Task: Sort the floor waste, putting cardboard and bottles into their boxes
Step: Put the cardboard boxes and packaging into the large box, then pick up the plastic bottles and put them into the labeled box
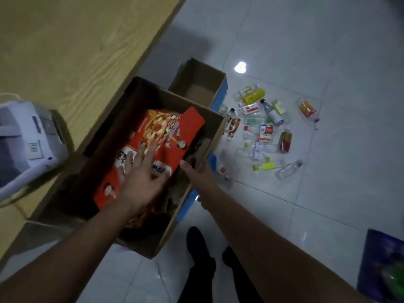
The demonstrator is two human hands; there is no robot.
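So the red carton [150, 147] is lying flat-ish inside the big box [215, 136], tilted a bit, on top of some brown cardboard scraps in there. Left hand [142, 173] is spread flat on the carton, fingers splayed, pressing rather than gripping. Right hand [200, 171] is at the big box's right wall just beside the carton, thumb inside the box, rest of it curled over the rim; it looks like it's gripping the wall, but the fingers are hidden so can't say for sure. Behind the big box, touching its far corner, sits a small box [197, 84], open, nothing visible in it. Right of the big box the bottles [265, 130] are scattered on the tiled floor [328, 62], mostly lying down. Left of the big box there's a wooden desk [65, 40] with a white printer [24, 136] on it.
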